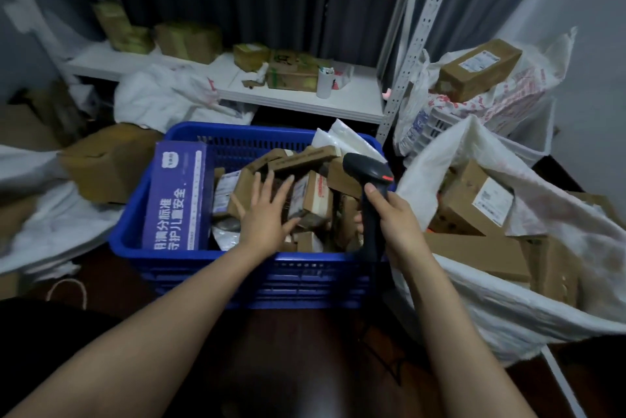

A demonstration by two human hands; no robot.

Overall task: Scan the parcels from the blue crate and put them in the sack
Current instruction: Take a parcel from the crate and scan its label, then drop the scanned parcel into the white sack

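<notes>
Gripping the scanner [367, 168] by its handle in our right hand [393, 224], we hold our left hand [264, 214], fingers spread and empty, over the parcels [313, 195] heaped in the crate [257, 282]. We judge this the picking step. Next the left hand must close on one parcel, turn its label to the scanner, then carry it right into the sack [508, 312] beside the crate.

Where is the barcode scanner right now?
In the head view the barcode scanner is right of centre, gripped by the right hand over the right edge of the blue crate, with the white sack just to its right.
</notes>
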